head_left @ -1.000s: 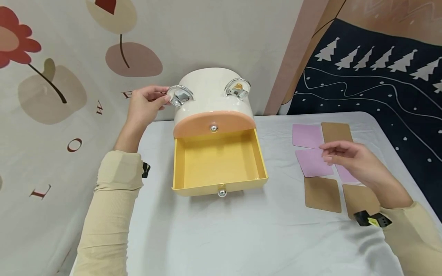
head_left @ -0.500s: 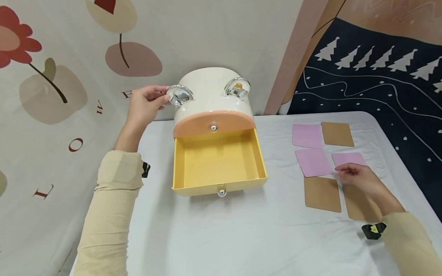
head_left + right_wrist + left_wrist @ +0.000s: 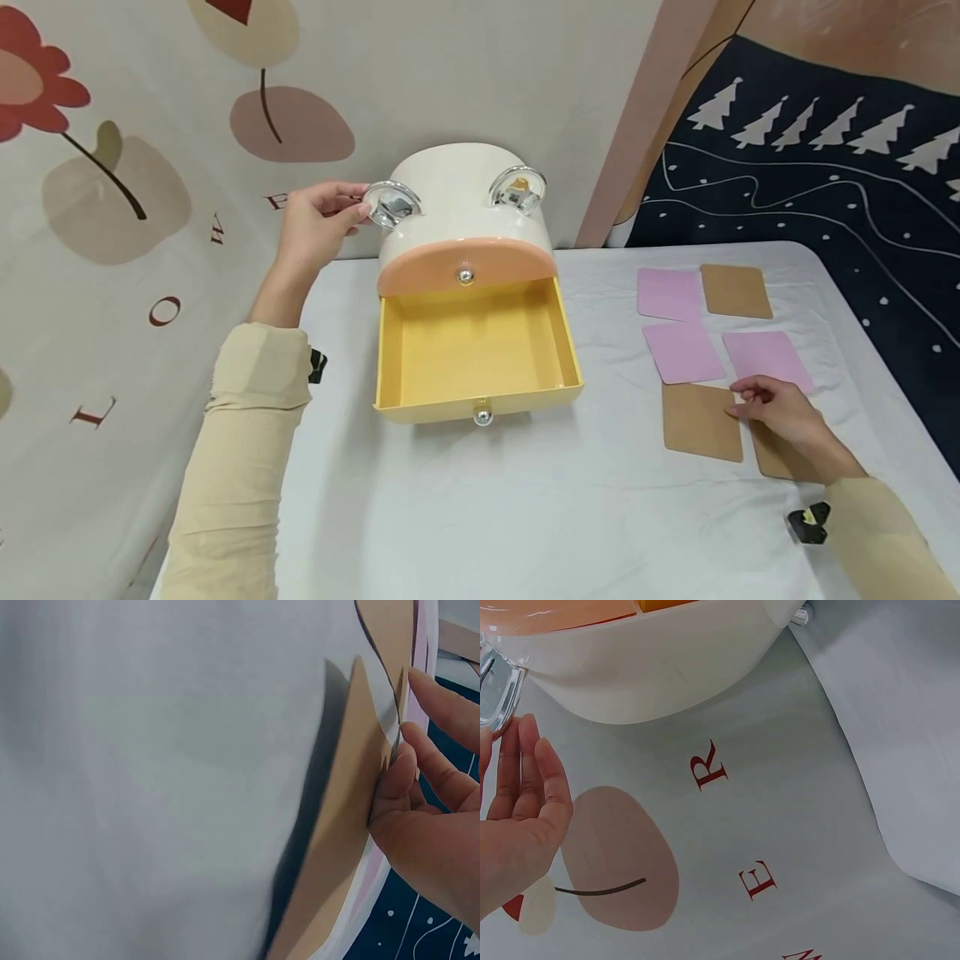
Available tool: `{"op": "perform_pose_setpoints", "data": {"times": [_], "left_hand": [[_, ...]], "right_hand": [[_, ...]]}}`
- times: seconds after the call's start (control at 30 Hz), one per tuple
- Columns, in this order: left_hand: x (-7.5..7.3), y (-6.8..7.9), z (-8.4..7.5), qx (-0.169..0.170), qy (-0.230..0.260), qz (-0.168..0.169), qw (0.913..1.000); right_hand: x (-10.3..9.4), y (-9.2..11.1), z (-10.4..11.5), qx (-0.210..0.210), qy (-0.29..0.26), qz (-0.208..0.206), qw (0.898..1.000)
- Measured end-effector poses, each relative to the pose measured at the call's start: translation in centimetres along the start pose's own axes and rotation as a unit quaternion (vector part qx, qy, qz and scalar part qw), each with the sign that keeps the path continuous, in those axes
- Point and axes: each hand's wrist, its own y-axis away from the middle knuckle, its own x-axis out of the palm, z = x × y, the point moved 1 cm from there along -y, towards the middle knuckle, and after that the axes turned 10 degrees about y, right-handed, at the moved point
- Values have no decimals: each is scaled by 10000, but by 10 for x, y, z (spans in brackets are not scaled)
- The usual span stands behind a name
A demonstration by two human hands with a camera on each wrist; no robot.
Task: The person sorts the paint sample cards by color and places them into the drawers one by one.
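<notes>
A white box shaped like a cartoon animal's head (image 3: 459, 200) stands against the wall, its yellow drawer (image 3: 480, 350) pulled out and bare inside. My left hand (image 3: 313, 229) pinches the rim of the box's left silver disc (image 3: 393, 203); in the left wrist view, its fingertips (image 3: 526, 727) meet that rim. On the right, my right hand (image 3: 783, 412) is low over the cards. Its fingertips are at the upper right corner of the left brown card (image 3: 701, 421), with thumb and finger apart. It partly covers the right brown card (image 3: 780, 457).
Behind these lie another brown card (image 3: 737, 292) and three pink cards (image 3: 682, 353), on the white tablecloth (image 3: 525, 508). An orange panel with a silver knob (image 3: 466, 275) sits above the drawer. A printed cloth wall (image 3: 465, 67) closes off the back.
My right hand has come down and toward me, from above the pink cards to the brown cards, uncovering a pink card behind it. The left hand keeps its place on the silver disc.
</notes>
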Motion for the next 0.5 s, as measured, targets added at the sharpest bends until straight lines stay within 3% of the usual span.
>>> {"op": "perform_pose_setpoints", "data": {"times": [0.5], "left_hand": [[0, -1, 1, 0, 17, 1, 10000]], "right_hand": [[2, -4, 9, -333, 214, 61, 9992]]}}
